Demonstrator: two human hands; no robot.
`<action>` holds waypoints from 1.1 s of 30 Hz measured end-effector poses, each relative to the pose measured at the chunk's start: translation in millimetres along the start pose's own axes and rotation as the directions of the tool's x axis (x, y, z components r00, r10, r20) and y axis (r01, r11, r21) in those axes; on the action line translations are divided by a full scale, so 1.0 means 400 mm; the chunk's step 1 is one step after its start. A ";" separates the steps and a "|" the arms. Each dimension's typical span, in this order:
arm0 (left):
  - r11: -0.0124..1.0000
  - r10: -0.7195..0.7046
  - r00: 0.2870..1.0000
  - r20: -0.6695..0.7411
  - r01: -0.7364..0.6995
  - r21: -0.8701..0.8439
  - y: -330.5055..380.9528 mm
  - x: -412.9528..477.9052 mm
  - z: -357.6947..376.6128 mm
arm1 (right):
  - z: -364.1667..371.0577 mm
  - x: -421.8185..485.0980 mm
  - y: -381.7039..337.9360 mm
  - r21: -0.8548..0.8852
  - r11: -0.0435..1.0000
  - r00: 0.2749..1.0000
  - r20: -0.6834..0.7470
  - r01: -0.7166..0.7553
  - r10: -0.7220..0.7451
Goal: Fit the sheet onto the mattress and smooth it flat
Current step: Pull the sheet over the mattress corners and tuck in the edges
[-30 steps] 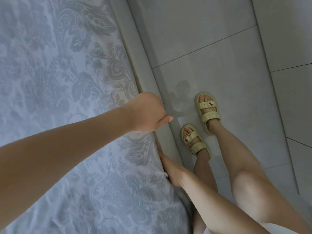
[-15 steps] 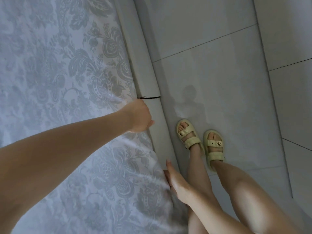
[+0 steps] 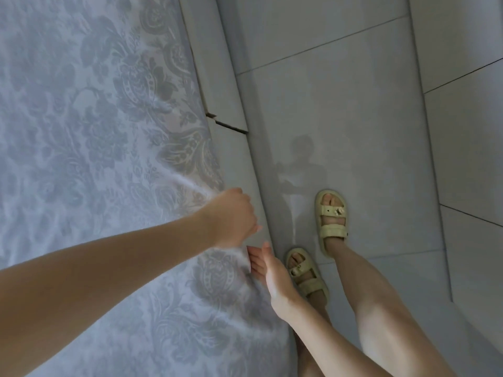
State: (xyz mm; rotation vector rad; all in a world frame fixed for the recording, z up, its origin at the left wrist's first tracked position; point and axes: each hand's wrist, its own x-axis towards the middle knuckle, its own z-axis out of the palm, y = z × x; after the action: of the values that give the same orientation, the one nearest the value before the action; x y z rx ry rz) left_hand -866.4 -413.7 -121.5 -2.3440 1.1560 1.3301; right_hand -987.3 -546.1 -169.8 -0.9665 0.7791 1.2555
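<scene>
Along the bed rail [image 3: 231, 104], on its mattress side, the floral sheet [image 3: 95, 131] already covers all of the top that's in view, so the mattress itself is hidden underneath. Left hand [image 3: 231, 216] is right at the rail, fingers curled around a pinch of the sheet's edge, and you can see a ridge of cloth running up to it. Right hand [image 3: 272, 273] is a bit nearer the body along the same rail, fingers straight and laid against the hanging edge, gripping nothing as far as I can tell. My take: this is the tuck-the-side step. Pull the pinched edge out toward the rail to kill that ridge, then slide the flat hand down between mattress and rail to push the slack in. Work in small sections under tension, or the wrinkles will probably creep back.
</scene>
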 end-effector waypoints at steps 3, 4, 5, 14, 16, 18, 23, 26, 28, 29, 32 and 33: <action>0.999 -0.033 0.996 0.088 0.030 0.033 0.021 -0.018 0.053 | -0.023 -0.015 0.039 -0.004 0.999 0.999 0.000 0.032 -0.032; 0.997 -0.053 0.995 0.079 0.049 0.052 0.022 -0.020 0.064 | -0.028 -0.026 0.053 0.000 0.999 0.999 -0.003 0.044 -0.044; 0.995 -0.062 0.996 0.067 0.057 0.077 0.027 -0.017 0.067 | -0.034 -0.037 0.069 0.016 0.999 0.999 0.002 0.049 -0.049; 0.975 -0.117 0.979 0.165 0.082 0.205 0.068 -0.044 0.035 | 0.077 0.007 0.105 0.035 0.999 0.966 0.259 -0.001 -0.008; 0.980 -0.093 0.983 0.160 0.062 0.191 0.074 -0.047 0.022 | 0.094 0.042 0.095 -0.008 1.000 0.951 0.309 -0.027 0.029; 0.989 -0.113 0.982 0.153 0.097 0.110 0.075 -0.050 0.016 | 0.085 0.060 0.118 -0.005 0.995 0.946 0.311 -0.100 0.096; 0.999 -0.047 0.998 -0.048 0.047 0.001 0.096 -0.072 0.079 | 0.006 0.009 0.272 0.046 0.944 0.917 0.257 -0.327 0.305; 1.000 0.006 0.999 -0.051 -0.008 -0.026 0.155 -0.078 0.132 | -0.027 -0.042 0.295 0.015 0.942 0.919 0.228 -0.334 0.322; 0.996 -0.067 0.997 -0.034 0.066 -0.054 0.176 -0.066 0.154 | -0.036 -0.059 0.298 0.020 0.954 0.940 0.175 -0.300 0.292; 0.987 -0.127 0.992 -0.009 0.126 -0.097 0.184 -0.060 0.159 | -0.043 -0.065 0.304 0.029 0.956 0.952 0.108 -0.292 0.288; 0.988 -0.144 0.990 0.007 0.144 -0.060 0.213 -0.047 0.153 | -0.083 -0.109 0.352 -0.027 0.988 0.983 -0.103 -0.155 0.151; 0.993 -0.117 0.993 0.015 0.117 -0.001 0.223 -0.045 0.156 | -0.093 -0.127 0.371 -0.049 0.996 0.974 -0.215 -0.081 0.069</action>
State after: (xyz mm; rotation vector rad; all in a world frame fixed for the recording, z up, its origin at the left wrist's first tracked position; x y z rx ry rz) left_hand -975.0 -431.5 -126.2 -2.3596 0.9964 1.3069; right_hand -1140.6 -595.1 -163.7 -1.1403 0.9582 1.2582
